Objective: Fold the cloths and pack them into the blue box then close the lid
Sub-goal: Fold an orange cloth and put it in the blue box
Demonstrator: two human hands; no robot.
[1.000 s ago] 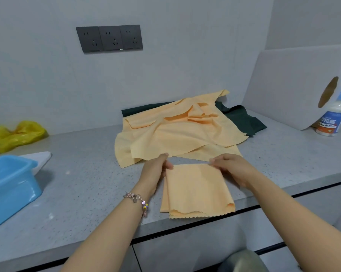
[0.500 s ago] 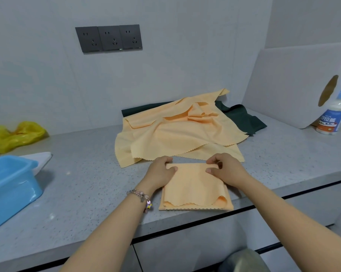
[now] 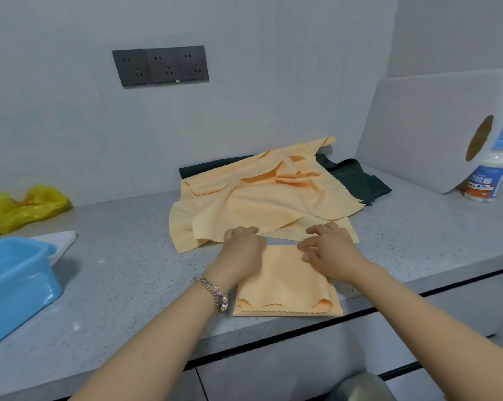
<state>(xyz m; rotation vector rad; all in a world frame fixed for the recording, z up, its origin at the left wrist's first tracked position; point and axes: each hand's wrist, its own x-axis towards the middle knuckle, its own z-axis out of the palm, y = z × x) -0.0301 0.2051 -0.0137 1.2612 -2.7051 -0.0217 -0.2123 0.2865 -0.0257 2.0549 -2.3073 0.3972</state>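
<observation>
On a grey counter [image 3: 123, 273], loose orange cloths [image 3: 262, 204] lie heaped over a dark green one [image 3: 357, 180], still unfolded. The blue box [image 3: 16, 282] stands open, well apart at the left edge, a white lid [image 3: 59, 241] behind it. Nearer the front edge, a folded cloth [image 3: 285, 285] now lies doubled and squarer than a second ago. The left hand [image 3: 241, 256] and right hand [image 3: 328, 253] press it flat, fingers loose, gripping nothing. The first fold looks nearly finished; packing has yet to begin.

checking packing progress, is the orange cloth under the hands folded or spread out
Folded: the small orange cloth shows stacked scalloped edges at the counter's front, with left hand and right hand resting on it.
</observation>
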